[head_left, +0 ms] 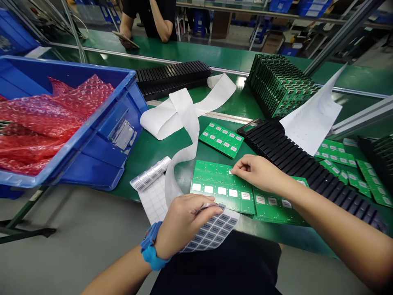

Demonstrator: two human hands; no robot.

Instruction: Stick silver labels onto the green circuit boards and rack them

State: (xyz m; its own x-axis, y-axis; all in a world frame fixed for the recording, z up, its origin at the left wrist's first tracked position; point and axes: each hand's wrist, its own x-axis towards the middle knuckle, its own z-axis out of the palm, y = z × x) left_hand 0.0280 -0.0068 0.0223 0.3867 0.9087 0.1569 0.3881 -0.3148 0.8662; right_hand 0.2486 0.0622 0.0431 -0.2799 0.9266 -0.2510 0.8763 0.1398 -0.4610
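Observation:
My left hand (pixel 184 219) is closed on a sheet of small grey labels (pixel 211 231) near the table's front edge. A blue watch sits on that wrist. My right hand (pixel 256 170) pinches a small white label against the upper right corner of a green circuit board (pixel 215 180). That board carries a row of white labels along its near side. A second labelled green board (pixel 276 207) lies beside it on the right, partly under my right forearm.
A blue bin (pixel 101 135) with red bubble wrap stands left. White backing tape (pixel 184 114) curls across the green table. Black slotted trays (pixel 307 168), a labelled board (pixel 221 139), a rack of green boards (pixel 279 84) and white paper (pixel 313 114) lie behind. Another person's arms rest at the far side.

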